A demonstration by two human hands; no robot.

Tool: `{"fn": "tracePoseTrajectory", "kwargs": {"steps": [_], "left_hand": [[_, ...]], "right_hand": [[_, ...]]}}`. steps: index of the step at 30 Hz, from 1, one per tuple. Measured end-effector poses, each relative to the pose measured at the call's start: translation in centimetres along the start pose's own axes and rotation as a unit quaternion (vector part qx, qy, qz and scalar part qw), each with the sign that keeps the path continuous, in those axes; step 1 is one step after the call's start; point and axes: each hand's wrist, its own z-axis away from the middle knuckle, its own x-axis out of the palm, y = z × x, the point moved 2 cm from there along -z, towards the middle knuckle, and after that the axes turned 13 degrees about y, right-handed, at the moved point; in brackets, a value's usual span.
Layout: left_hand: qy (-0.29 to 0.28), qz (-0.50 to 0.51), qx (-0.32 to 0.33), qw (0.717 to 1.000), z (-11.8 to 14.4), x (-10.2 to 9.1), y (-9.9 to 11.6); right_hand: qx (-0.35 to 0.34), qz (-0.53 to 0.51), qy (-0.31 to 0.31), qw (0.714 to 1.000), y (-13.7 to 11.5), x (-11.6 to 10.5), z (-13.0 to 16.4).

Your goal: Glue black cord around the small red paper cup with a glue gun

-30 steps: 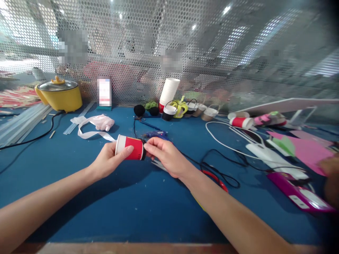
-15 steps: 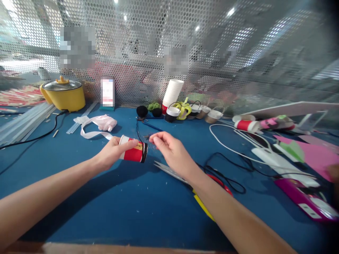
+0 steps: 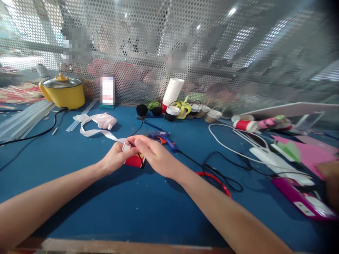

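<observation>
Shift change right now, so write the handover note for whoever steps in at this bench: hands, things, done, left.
Left hand: gripping the red paper cup, which lies on its side just above the blue table.
Right hand: fingers on top of the same cup, partly covering it.
Nearby: blue glue gun just behind the hands, white ribbon running in from the left towards the cup, red ring and black cable to the right, stack of white cups at the mesh wall.
Done: the cup carries a dark band at its rim.
Left: cup not yet set down; whether anything is being stuck on is hidden by the fingers.
</observation>
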Motion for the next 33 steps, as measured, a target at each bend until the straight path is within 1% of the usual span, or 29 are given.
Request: {"fn": "tracePoseTrajectory", "kwargs": {"steps": [2, 3, 5, 6, 7, 8, 9, 11, 13, 16, 18, 20, 22, 23, 24, 25, 26, 27, 30, 33], "left_hand": [[0.001, 0.01, -0.013, 1.0, 0.0, 0.0, -0.1], [0.001, 0.014, -0.021, 1.0, 0.0, 0.0, -0.2], [0.001, 0.018, -0.037, 0.999, 0.1, -0.2, -0.4], [0.002, 0.018, -0.042, 0.999, 0.0, -0.3, -0.5], [0.006, 0.016, -0.044, 0.999, 0.0, -0.4, -0.6], [0.009, 0.013, -0.043, 0.999, -0.1, -0.5, -0.7], [0.013, 0.01, -0.039, 0.999, -0.1, -0.6, -0.7], [0.018, -0.001, -0.023, 1.0, -0.2, -0.9, -0.7], [0.014, -0.025, 0.006, 1.0, -0.2, -1.0, -0.7], [0.006, -0.071, 0.048, 0.996, -0.1, -1.2, -0.6], [0.006, -0.088, 0.053, 0.995, -0.1, -1.3, -0.6], [0.01, -0.091, 0.043, 0.995, -0.1, -1.3, -0.6], [0.018, -0.092, 0.025, 0.995, -0.3, -1.4, -0.6], [0.023, -0.093, 0.017, 0.995, -0.4, -1.5, -0.6], [0.028, -0.096, 0.01, 0.995, -0.5, -1.5, -0.5], [0.032, -0.103, 0.005, 0.994, -0.6, -1.6, -0.5], [0.036, -0.115, 0.002, 0.993, -0.8, -1.8, -0.5], [0.04, -0.13, 0.0, 0.991, -0.9, -1.9, -0.5], [0.045, -0.171, -0.007, 0.984, -1.3, -2.4, -0.6], [0.046, -0.177, -0.018, 0.983, -1.6, -2.6, -0.7]], "right_hand": [[-0.009, 0.048, 0.0, 0.999, 0.5, -0.4, -0.3], [-0.003, 0.081, 0.01, 0.997, 1.0, -0.9, -0.7], [0.042, 0.173, 0.059, 0.982, 2.6, -2.4, -1.5], [0.083, 0.255, 0.085, 0.96, 3.7, -3.4, -1.9], [0.126, 0.346, 0.098, 0.925, 4.7, -4.4, -2.3], [0.151, 0.383, 0.107, 0.905, 5.7, -5.3, -2.5], [0.169, 0.4, 0.103, 0.895, 6.7, -5.9, -2.6], [0.204, 0.414, 0.078, 0.884, 8.4, -6.5, -2.6], [0.224, 0.414, 0.069, 0.88, 9.5, -6.5, -2.4], [0.234, 0.397, 0.091, 0.883, 10.1, -6.2, -2.3], [0.237, 0.373, 0.113, 0.89, 9.6, -6.4, -2.3], [0.234, 0.344, 0.135, 0.899, 8.5, -6.9, -2.1], [0.222, 0.283, 0.153, 0.921, 6.9, -7.3, -1.6], [0.214, 0.235, 0.157, 0.935, 6.0, -7.4, -1.1], [0.213, 0.13, 0.156, 0.956, 5.1, -7.3, -0.6], [0.222, 0.052, 0.144, 0.963, 4.3, -7.1, 0.0], [0.239, 0.006, 0.12, 0.964, 3.6, -6.8, 0.6], [0.247, -0.014, 0.106, 0.963, 3.0, -6.5, 1.3], [0.227, 0.017, 0.096, 0.969, 1.7, -5.4, 2.7], [0.22, 0.044, 0.081, 0.971, 1.3, -4.8, 3.5]]}}
